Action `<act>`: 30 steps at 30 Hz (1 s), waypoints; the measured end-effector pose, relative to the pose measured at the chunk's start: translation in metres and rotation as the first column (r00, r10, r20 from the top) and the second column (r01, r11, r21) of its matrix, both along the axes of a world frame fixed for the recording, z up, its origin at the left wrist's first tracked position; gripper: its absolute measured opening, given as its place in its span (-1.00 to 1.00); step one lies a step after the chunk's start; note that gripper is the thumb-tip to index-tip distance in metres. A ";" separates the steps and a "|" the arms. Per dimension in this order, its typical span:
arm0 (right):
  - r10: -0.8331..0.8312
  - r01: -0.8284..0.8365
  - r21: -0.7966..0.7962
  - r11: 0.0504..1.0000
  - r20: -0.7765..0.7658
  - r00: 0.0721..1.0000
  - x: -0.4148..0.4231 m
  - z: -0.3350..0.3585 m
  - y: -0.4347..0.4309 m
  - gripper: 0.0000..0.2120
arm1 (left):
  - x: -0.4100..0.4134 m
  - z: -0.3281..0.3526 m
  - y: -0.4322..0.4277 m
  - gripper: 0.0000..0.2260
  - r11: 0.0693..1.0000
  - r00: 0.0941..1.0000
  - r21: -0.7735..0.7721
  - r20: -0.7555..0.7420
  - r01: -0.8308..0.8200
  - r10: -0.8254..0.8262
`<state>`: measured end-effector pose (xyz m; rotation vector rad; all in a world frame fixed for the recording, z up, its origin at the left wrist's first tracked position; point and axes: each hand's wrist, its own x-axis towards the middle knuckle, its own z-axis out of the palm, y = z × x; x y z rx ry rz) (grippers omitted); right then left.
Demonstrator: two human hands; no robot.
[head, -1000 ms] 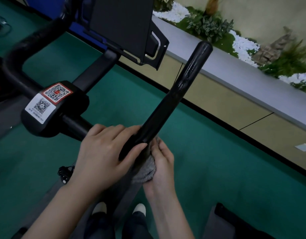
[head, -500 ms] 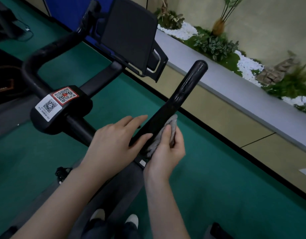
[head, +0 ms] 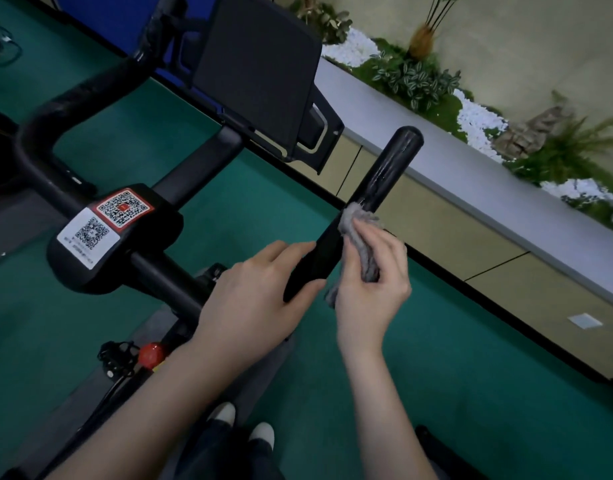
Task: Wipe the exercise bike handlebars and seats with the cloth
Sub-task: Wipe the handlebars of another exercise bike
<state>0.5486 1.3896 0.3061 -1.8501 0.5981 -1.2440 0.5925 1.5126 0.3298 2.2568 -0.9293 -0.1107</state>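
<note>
1. Pinching a crumpled grey fuzzy cloth [head: 360, 237] in the right hand [head: 374, 292], fingers [head: 384, 251] curled round it, and pressing it against the right flank of the glossy black straight handlebar prong [head: 384, 174], about midway along its length.
2. Gripping the lower stretch of that same prong with the left hand [head: 253, 306], fingers laid over the top and thumb tucked under, just beside the hanging tail of the cloth; contact between the two hands impossible to tell.
3. Reading the prong's long axis as a slant: from lower left, at the left hand and near the body, up to a rounded tip at upper right, farther away.
4. Judging the coming stroke to turn on that slant: bare prong lying up and to the right of the right fingers, so most likely a slide outward along the axis toward the tip, not across it.
5. Counting the right hand as the nearer one to the tip, with the cloth in it; treating the left as a brace below.
6. Leaving, by the look of things, the curved black handlebar loop [head: 38, 133] on the far left untouched by either hand, and the seat out of view.
7. Minding the rounded, shiny end, where a loosely bunched cloth could slip off.
</note>
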 end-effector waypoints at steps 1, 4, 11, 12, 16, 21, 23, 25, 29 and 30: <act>0.032 -0.034 -0.071 0.997 -0.028 0.999 -0.004 0.001 0.000 -0.83 | -0.001 0.000 0.000 -0.54 1.000 1.000 -0.004 0.003 -0.005 0.005; 0.091 -0.129 -0.260 0.957 -0.151 0.984 -0.002 0.014 -0.010 -0.85 | -0.002 0.000 0.001 -0.54 1.000 1.000 0.004 0.006 -0.018 0.018; 0.006 -0.159 -0.435 0.886 -0.334 0.943 0.014 0.039 -0.032 -0.88 | 0.000 0.004 0.003 -0.59 1.000 0.999 0.025 -0.051 -0.009 0.010; 0.036 -0.213 -0.442 0.871 -0.374 0.927 0.011 0.039 -0.028 -0.89 | -0.001 0.005 0.003 -0.59 1.000 0.998 0.026 -0.068 -0.004 0.006; 0.185 -0.478 -0.443 0.759 -0.557 0.810 0.008 0.051 -0.023 -0.89 | 0.000 0.007 0.004 -0.59 0.999 0.999 0.044 -0.049 0.004 -0.002; 0.121 -0.587 -0.490 0.644 -0.693 0.711 0.034 0.072 -0.043 -0.92 | -0.001 0.007 0.005 -0.57 0.997 0.999 0.072 -0.038 -0.003 0.006; 0.078 -0.591 -0.486 0.644 -0.726 0.683 0.040 0.075 -0.042 -0.91 | -0.001 0.007 0.005 -0.57 0.997 0.999 0.081 -0.040 -0.007 0.010; 0.119 -0.649 -0.400 0.647 -0.788 0.604 0.042 0.075 -0.035 -0.90 | -0.002 0.006 0.005 -0.57 0.996 0.999 0.084 -0.046 -0.012 0.016; 0.261 -0.782 -0.074 0.618 -0.920 0.293 0.051 0.086 -0.020 -0.89 | -0.002 0.003 0.004 -0.58 0.998 0.999 0.053 -0.014 -0.042 0.042; 0.245 -0.789 -0.031 0.614 -0.942 0.228 0.056 0.090 -0.021 -0.90 | -0.002 0.003 0.003 -0.57 0.997 0.999 0.059 -0.016 -0.042 0.043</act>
